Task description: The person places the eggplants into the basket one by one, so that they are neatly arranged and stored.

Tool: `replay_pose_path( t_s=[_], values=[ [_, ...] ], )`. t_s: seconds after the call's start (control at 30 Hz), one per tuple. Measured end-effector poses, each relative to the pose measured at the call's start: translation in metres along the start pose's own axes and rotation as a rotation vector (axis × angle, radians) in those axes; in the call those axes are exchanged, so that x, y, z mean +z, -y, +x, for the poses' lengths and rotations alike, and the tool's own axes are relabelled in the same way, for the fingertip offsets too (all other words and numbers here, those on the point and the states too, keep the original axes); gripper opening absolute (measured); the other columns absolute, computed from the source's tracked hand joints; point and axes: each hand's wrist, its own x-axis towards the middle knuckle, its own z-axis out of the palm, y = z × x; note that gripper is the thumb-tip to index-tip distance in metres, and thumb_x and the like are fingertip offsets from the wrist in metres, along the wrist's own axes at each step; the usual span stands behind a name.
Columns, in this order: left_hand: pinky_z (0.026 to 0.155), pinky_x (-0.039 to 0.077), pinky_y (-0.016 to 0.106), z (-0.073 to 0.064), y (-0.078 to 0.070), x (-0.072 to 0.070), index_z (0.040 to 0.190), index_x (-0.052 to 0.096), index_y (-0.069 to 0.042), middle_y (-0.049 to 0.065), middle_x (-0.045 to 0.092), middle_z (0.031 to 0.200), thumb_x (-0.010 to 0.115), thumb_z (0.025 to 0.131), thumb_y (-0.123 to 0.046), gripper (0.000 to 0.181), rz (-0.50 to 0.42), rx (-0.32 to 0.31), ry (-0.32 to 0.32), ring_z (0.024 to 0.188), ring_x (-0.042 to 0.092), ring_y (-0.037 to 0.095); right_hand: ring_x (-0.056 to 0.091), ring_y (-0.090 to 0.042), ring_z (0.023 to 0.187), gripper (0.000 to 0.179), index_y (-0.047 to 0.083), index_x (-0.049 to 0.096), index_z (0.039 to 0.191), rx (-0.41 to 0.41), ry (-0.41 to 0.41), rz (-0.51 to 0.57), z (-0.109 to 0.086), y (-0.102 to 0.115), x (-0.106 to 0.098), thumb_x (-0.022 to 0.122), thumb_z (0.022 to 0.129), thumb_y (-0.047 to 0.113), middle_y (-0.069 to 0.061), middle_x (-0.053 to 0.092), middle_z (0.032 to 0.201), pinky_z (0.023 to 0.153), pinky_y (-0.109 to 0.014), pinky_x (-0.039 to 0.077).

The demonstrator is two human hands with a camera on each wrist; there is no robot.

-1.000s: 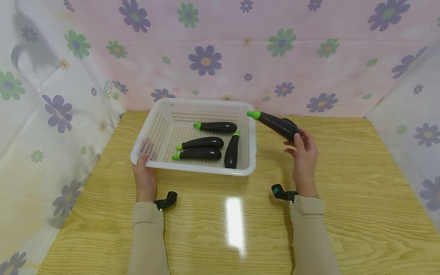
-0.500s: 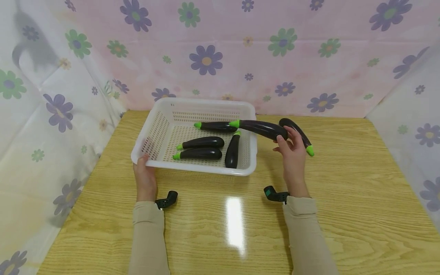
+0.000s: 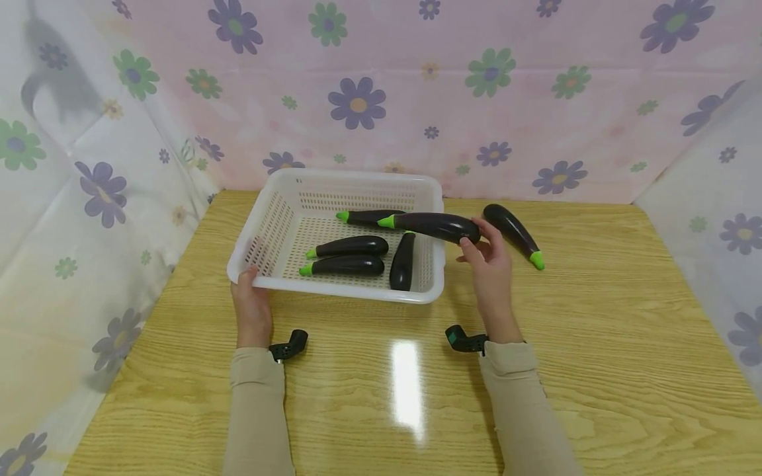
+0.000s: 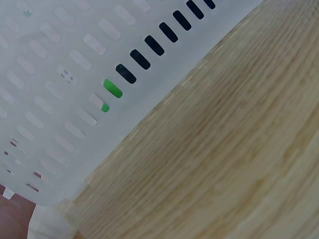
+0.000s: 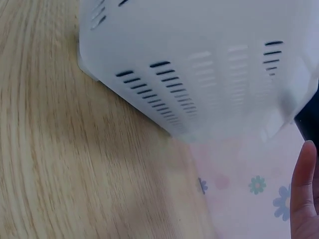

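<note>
My right hand (image 3: 488, 264) grips the rounded end of a dark eggplant (image 3: 437, 226), whose green stem points left over the basket's right side. In the right wrist view a finger (image 5: 303, 184) and a dark bit of that eggplant (image 5: 310, 119) show at the right edge. The white plastic basket (image 3: 351, 291) has slotted walls and holds several eggplants; one at the back (image 3: 370, 217) is partly covered by the held one. My left hand (image 3: 251, 307) holds the basket's front left corner, thumb over the rim. Only a sliver of that hand (image 4: 12, 214) shows in the left wrist view.
Another eggplant (image 3: 512, 231) lies on the wooden table (image 3: 601, 317) to the right of the basket, its stem toward the front right. A flowered cloth (image 3: 411, 86) hangs behind the table and along both sides. Each wrist wears a small black camera (image 3: 288, 346).
My right hand has moved left, carrying its eggplant from beside the basket to over the right rim, and the eggplant has levelled out. The eggplant behind it came into view. The left hand stayed put.
</note>
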Motion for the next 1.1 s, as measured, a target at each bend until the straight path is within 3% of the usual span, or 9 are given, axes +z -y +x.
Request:
replay_pose_path(
  t_s=[0.37, 0.6, 0.87, 1.1],
  values=[
    [0.104, 0.019, 0.035, -0.001, 0.001, -0.002, 0.133, 0.037, -0.011, 0.008, 0.037, 0.136, 0.037, 0.087, -0.010, 0.046, 0.003, -0.007, 0.000, 0.126, 0.031, 0.022, 0.052, -0.026, 0.094, 0.041, 0.018, 0.048, 0.129, -0.011, 0.045, -0.056, -0.010, 0.021, 0.011, 0.053, 0.089, 0.013, 0.001, 0.043, 0.130, 0.071, -0.031, 0.049],
    [0.104, 0.020, 0.036, 0.000, 0.003, -0.001, 0.132, 0.039, -0.011, 0.010, 0.038, 0.136, 0.038, 0.087, -0.011, 0.045, 0.002, -0.015, -0.009, 0.125, 0.033, 0.022, 0.052, -0.020, 0.096, 0.042, 0.020, 0.048, 0.129, 0.006, 0.035, -0.138, -0.013, 0.025, 0.015, 0.055, 0.088, 0.016, 0.002, 0.045, 0.127, 0.070, -0.029, 0.048],
    [0.104, 0.019, 0.036, -0.001, 0.002, -0.003, 0.132, 0.038, -0.012, 0.008, 0.037, 0.136, 0.037, 0.087, -0.011, 0.045, 0.009, -0.009, -0.006, 0.125, 0.032, 0.023, 0.047, -0.016, 0.110, 0.043, 0.031, 0.045, 0.130, 0.034, 0.107, -0.192, -0.014, 0.025, 0.021, 0.053, 0.089, 0.022, 0.007, 0.043, 0.132, 0.079, -0.033, 0.047],
    [0.104, 0.019, 0.037, 0.002, 0.003, -0.003, 0.133, 0.036, -0.014, 0.007, 0.036, 0.137, 0.038, 0.087, -0.013, 0.047, 0.033, 0.013, 0.024, 0.126, 0.032, 0.022, 0.046, -0.020, 0.114, 0.041, 0.018, 0.046, 0.131, 0.030, 0.133, -0.218, -0.014, 0.028, 0.022, 0.050, 0.091, 0.020, 0.001, 0.046, 0.131, 0.084, -0.038, 0.044]
  ],
)
